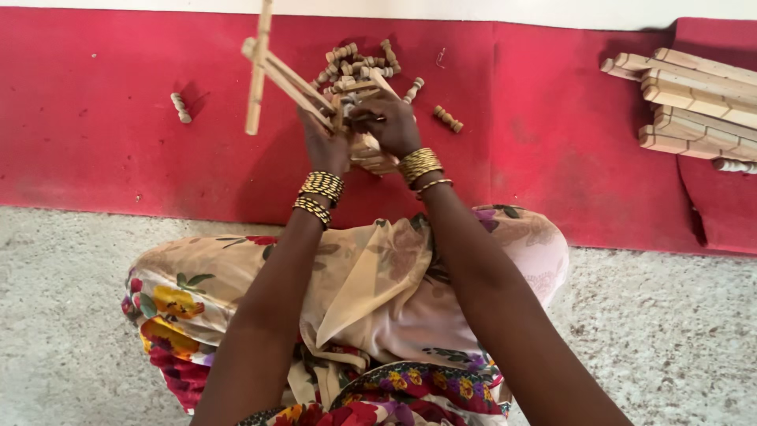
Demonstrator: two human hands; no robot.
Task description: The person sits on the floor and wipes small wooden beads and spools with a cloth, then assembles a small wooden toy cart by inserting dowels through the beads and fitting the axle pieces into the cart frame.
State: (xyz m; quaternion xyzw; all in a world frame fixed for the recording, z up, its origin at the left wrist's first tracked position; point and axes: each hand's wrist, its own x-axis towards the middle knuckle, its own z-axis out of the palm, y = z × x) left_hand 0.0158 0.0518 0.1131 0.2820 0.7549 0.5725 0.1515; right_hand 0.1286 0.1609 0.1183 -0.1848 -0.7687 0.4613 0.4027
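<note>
I hold a pale wooden frame [272, 75] of crossed slats above the red mat [95, 134]. My left hand [325, 146] grips the frame's lower slats. At the joint where the slats meet, my right hand [390, 126] is closed with its fingers pinched on the wood. Both wrists wear gold and black bangles. Just behind the hands lies a heap of small turned wooden pegs [359, 59]. My lap, in a floral cloth [371, 300], is below.
Loose pegs lie on the mat at the left [181, 107] and the right [447, 118]. A stack of finished wooden slat pieces [694, 102] rests at the far right. Grey speckled floor [670, 331] runs in front of the mat.
</note>
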